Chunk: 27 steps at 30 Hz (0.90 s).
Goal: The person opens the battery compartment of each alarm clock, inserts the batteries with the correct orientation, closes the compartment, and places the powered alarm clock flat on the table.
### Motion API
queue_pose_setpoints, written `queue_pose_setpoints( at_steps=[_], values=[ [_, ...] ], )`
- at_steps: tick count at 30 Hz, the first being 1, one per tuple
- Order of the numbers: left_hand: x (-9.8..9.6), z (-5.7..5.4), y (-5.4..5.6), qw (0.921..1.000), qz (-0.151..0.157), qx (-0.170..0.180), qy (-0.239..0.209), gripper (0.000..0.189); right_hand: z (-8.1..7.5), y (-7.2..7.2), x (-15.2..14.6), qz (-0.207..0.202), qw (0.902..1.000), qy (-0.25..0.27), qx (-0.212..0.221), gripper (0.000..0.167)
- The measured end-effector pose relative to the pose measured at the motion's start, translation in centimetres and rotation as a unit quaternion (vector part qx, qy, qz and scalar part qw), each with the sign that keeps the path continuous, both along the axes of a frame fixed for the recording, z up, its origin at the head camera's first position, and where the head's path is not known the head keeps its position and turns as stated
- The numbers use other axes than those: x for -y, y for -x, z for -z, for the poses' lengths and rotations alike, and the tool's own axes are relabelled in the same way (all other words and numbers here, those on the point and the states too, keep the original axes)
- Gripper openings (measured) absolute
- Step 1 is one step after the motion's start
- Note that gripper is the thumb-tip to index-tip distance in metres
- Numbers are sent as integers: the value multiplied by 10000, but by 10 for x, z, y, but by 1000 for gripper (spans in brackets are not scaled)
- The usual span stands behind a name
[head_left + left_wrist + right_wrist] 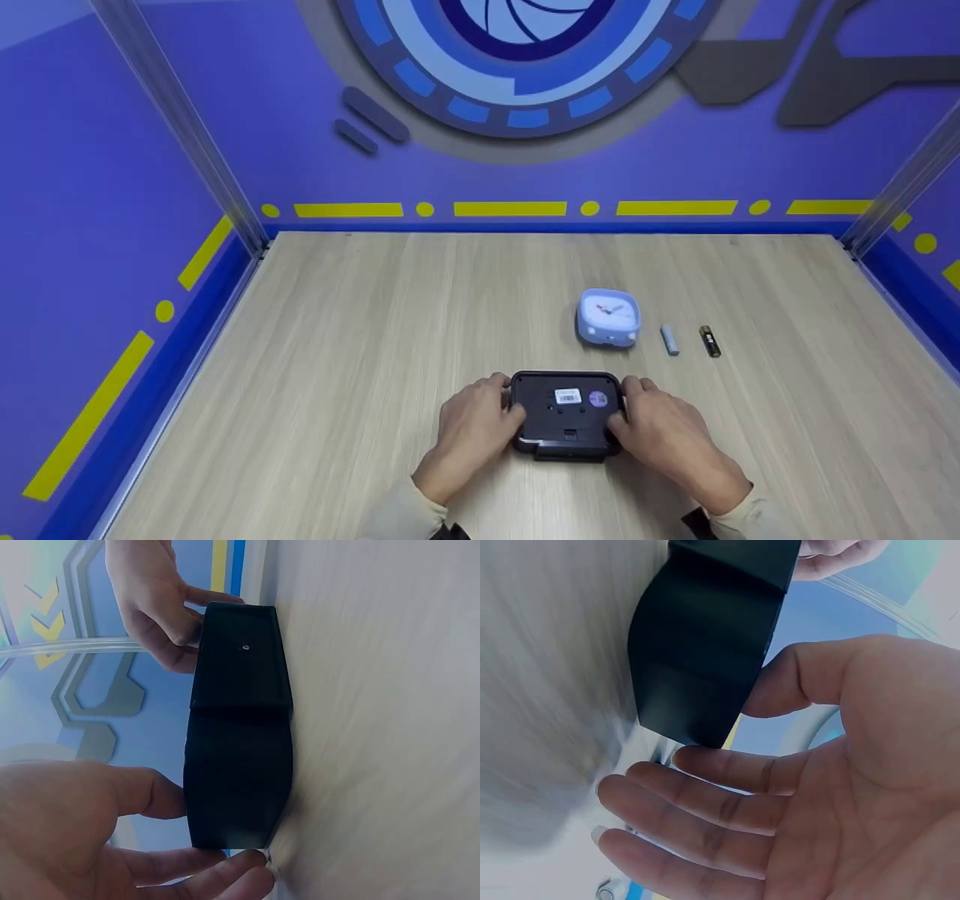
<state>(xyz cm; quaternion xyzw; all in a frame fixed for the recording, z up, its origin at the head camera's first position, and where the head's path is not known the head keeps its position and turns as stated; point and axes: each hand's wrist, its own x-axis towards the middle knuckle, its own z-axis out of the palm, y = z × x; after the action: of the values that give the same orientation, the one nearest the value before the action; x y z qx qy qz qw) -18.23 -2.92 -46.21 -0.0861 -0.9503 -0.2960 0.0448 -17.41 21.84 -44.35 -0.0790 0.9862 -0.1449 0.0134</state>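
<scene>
A black rectangular case (540,416), which looks like a clock lying face down, sits on the table with its back up. That back carries a white barcode label (568,396), a round purple sticker (598,399) and a small square recess. My left hand (474,420) grips its left edge, thumb on the upper side and fingers along the end. At the opposite edge my right hand (667,431) pinches it between thumb and index finger, the other fingers reaching past in the right wrist view. Both wrist views show the dark side of the case (240,765); its underside is hidden.
Beyond the case stands a light blue alarm clock (609,318). To its right lie a small pale blue cylinder (670,340), perhaps a battery, and a black-and-gold battery (709,341). Blue printed panels (510,180) border the wooden table (360,322) at the back and sides.
</scene>
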Motion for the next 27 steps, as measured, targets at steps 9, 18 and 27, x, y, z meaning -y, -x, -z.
queue_pose_setpoints(
  at_steps=[9,18,27],
  values=[
    [2,-1,1,9997,105,-16,233,37,-2,-2,4,-131,9973,388,-611,45],
    [3,-3,2,9992,140,-42,370,38,1,0,10,-1125,9780,720,-1603,37],
    [2,-3,-1,9987,139,-78,489,40,8,-1,12,-2325,9533,573,-1842,38]
  ],
)
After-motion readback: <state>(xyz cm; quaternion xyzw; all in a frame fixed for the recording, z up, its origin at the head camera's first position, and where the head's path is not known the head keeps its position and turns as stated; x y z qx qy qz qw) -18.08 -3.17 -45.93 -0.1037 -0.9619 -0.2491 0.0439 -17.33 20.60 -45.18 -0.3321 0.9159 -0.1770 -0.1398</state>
